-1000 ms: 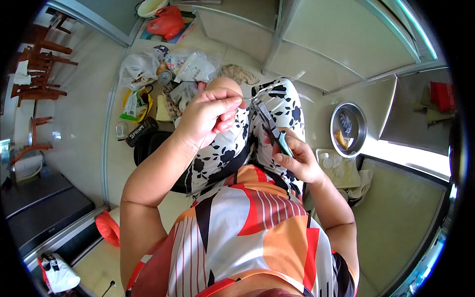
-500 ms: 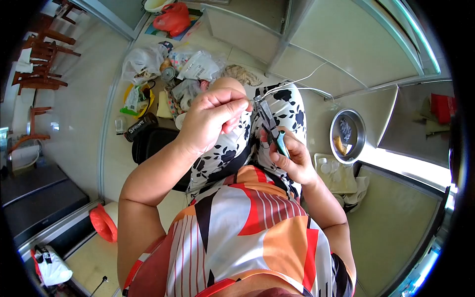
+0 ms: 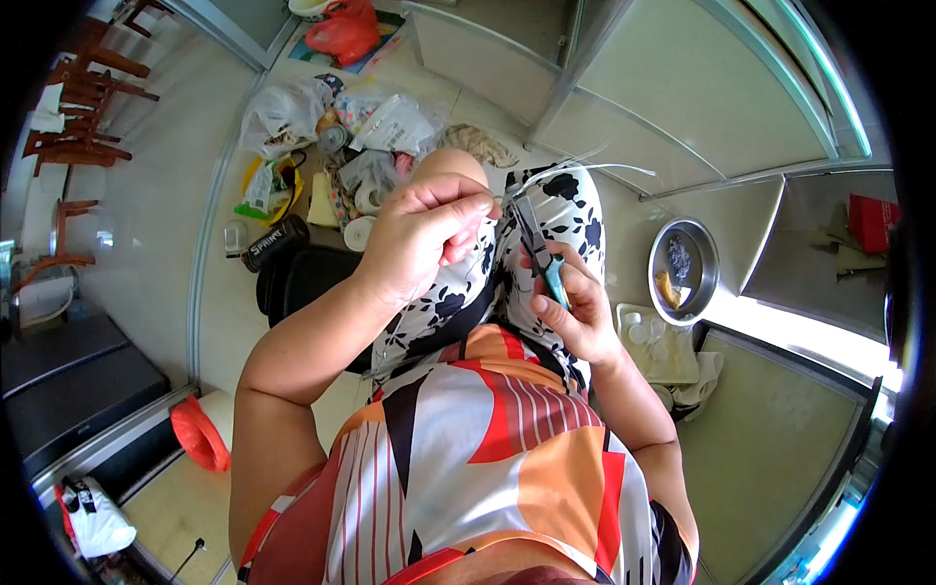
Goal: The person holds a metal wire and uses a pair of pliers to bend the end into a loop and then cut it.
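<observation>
My left hand (image 3: pixel 429 229) is pinched on a thin white wire, just left of the pliers' jaws and above my knees. White wire strands (image 3: pixel 585 168) stretch out to the right past the pliers' tip. In my right hand (image 3: pixel 577 304) are pliers (image 3: pixel 532 239) with teal and black handles, their jaws pointing up and left towards my left fingertips. The jaws are at the wire; whether they bite on it is too small to tell. Black-and-white flowered trousers (image 3: pixel 575 219) cover my legs beneath both hands.
Plastic bags (image 3: pixel 395 127) and household items lie on the floor ahead, left of centre. A black can (image 3: pixel 276 244) lies beside a black seat (image 3: pixel 307 283). On the right are a metal bowl (image 3: pixel 710 292) and a tray (image 3: pixel 673 369). Cabinets (image 3: pixel 643 127) stand ahead.
The wire's loose strands now extend farther right than a second ago and have shifted from their raised, spread position. Both hands keep nearly the same place and hold. The view has shifted slightly.
</observation>
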`<state>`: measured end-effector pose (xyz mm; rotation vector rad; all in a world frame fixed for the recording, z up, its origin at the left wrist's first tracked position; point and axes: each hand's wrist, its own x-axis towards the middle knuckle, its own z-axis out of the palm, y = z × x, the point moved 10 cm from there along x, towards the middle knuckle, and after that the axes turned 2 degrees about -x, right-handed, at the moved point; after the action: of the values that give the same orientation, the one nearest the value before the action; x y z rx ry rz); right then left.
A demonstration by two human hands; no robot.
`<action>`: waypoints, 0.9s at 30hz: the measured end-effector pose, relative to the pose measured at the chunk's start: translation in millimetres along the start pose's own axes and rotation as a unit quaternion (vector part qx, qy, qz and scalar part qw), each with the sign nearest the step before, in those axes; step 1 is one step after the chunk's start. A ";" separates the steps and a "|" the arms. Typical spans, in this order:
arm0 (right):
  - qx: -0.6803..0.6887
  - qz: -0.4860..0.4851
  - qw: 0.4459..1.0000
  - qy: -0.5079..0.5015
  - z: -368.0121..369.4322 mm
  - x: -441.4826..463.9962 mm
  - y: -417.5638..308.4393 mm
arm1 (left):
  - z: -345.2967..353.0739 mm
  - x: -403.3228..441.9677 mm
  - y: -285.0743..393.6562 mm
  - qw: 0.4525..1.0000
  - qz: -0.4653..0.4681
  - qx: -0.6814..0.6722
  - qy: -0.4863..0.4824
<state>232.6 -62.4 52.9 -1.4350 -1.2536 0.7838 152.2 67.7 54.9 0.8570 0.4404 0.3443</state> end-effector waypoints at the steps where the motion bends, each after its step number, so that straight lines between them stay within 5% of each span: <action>1: 0.007 0.005 1.000 0.009 0.2 0.8 -1.3 | 0.2 0.0 -1.5 1.000 -0.003 0.001 0.001; 10: -0.107 -0.027 0.991 0.076 -9.6 3.6 -7.2 | 21.3 -5.5 -32.3 0.952 -0.194 -0.219 -0.089; 13: -0.149 0.030 0.987 0.061 -12.7 6.0 -5.3 | 6.3 6.4 -21.0 0.994 -0.086 -0.014 -0.060; 14: -0.162 0.058 0.984 0.052 -12.8 5.8 -1.2 | 0.2 12.3 -9.2 0.984 -0.023 0.169 -0.057; 15: -0.166 0.071 0.982 0.057 -14.1 5.3 1.2 | 4.0 13.3 16.6 0.930 0.114 0.345 -0.049; 17: -0.176 0.096 0.977 0.068 -18.8 8.9 6.8 | 33.6 -4.6 48.8 0.682 0.364 0.634 -0.024; 18: -0.184 0.110 0.975 0.065 -20.1 9.4 10.0 | 39.0 -0.6 46.7 0.619 0.301 0.725 -0.031; 22: 0.015 0.278 0.957 0.079 -3.6 0.2 44.4 | 49.9 1.5 38.1 0.458 0.340 0.821 -0.025; 25: 0.072 0.299 0.950 0.057 14.2 6.3 56.5 | 42.2 13.8 25.1 0.338 0.342 0.876 -0.030; 27: 0.122 0.319 0.939 0.029 27.0 9.5 64.0 | 30.5 16.8 27.2 0.387 0.363 0.847 -0.022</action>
<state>228.3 -41.1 -13.8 -1.6538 -0.6011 1.2686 178.8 72.2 89.9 3.2063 0.1744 0.6330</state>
